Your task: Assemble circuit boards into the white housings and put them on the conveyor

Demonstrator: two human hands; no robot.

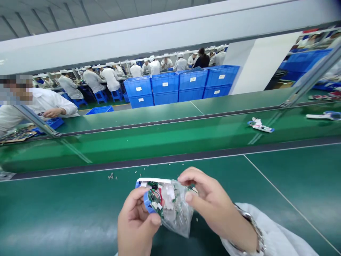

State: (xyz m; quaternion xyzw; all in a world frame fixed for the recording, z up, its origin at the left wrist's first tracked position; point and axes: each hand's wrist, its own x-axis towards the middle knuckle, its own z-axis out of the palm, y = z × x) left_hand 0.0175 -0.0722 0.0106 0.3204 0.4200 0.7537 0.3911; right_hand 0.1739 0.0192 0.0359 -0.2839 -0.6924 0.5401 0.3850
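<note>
Low in the head view, my left hand (137, 222) grips a small white and blue device (151, 192) with its green circuit board and red wires exposed. My right hand (210, 202) pinches a clear plastic bag (177, 211) that lies against the device. Both hands are closed and sit just above the green bench (66, 209). A watch shows on my right wrist.
A green conveyor belt (160, 138) runs across behind the bench, carrying a white and blue part (260, 125) and another (323, 115) at right. Small debris (111, 175) lies on the bench. Stacked blue crates (181, 87) stand beyond. A person in white (39, 105) sits far left; more workers at the back.
</note>
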